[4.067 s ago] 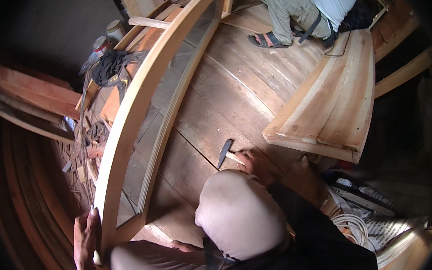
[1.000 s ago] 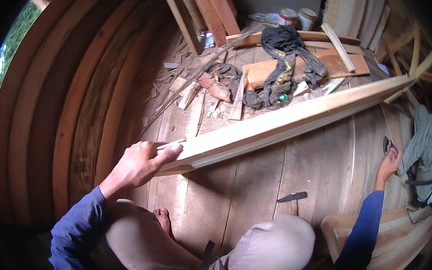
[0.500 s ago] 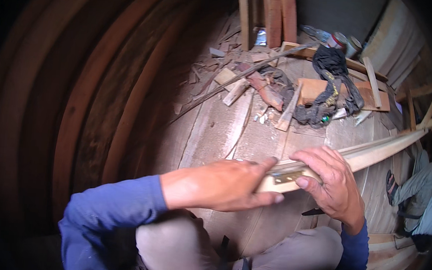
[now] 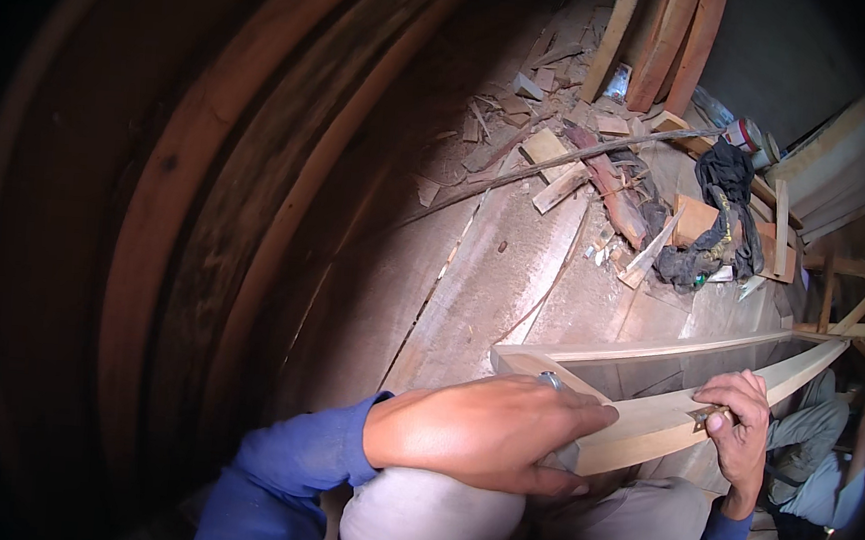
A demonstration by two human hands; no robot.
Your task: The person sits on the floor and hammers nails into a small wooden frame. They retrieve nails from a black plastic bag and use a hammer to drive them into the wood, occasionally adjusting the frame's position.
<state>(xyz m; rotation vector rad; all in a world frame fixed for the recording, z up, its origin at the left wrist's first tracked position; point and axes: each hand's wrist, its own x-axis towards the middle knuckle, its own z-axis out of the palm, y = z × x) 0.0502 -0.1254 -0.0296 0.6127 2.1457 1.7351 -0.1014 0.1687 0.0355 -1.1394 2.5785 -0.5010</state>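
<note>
A long frame of pale wood (image 4: 646,438) lies slantwise over my lap, its near corner toward me and its far end at the right. My left hand (image 4: 492,427), with a ring on one finger, is closed round that near corner, the thumb below. Farther along the near rail, my right hand (image 4: 742,432) pinches a small brass-coloured hinge (image 4: 705,417) against the outer edge of the wood. Fingers partly cover the hinge, so I cannot tell whether it is fastened.
Wood scraps (image 4: 562,184), a long thin stick (image 4: 519,184) and a dark crumpled cloth (image 4: 725,180) litter the plank floor (image 4: 482,274). Cans (image 4: 746,134) stand at the back right. Curved timber ribs (image 4: 196,143) line the left. Another person's leg (image 4: 811,422) is at the right.
The frame has swung lower and now shows both long rails. My left hand has closed on its corner; my right hand has moved right with the hinge. The view has shifted.
</note>
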